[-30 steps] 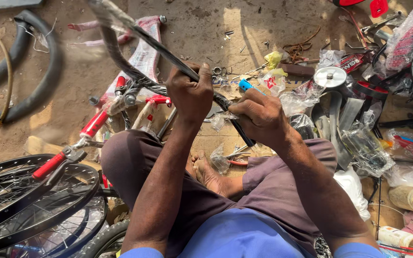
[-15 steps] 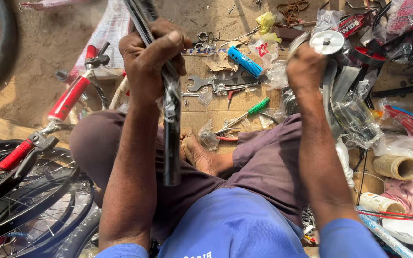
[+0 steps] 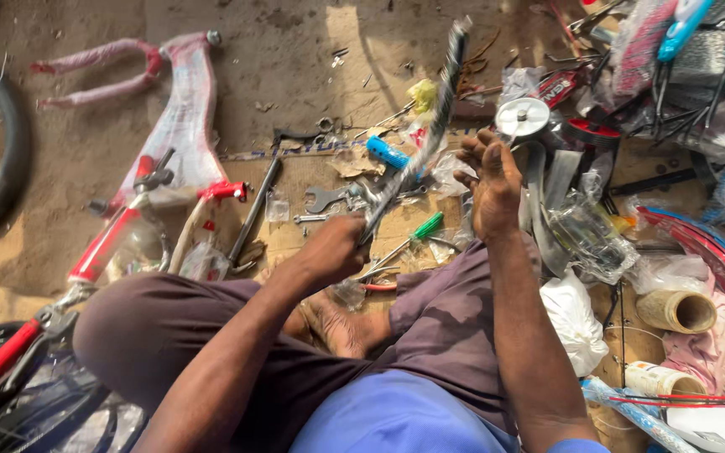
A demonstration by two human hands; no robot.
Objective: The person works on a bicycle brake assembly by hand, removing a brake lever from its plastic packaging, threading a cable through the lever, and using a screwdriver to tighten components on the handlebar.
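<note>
The person sits on the floor (image 3: 295, 50) among scattered bicycle parts, and the left hand (image 3: 335, 250) is closed firmly around the lower end of a long dark metal bar (image 3: 430, 126), which rises slanting up and away over the cardboard (image 3: 295, 180). The right hand (image 3: 490, 183) is open with spread fingers, just beside the bar but not touching it. The bar is blurred, so I cannot say its exact kind; it seems stiff, rather light, perhaps wrapped in thin plastic and so a little slippery. I think a grip low and another near the middle would control it best. A blue-handled tool (image 3: 388, 153) and a green screwdriver (image 3: 417, 233) lie under it.
</note>
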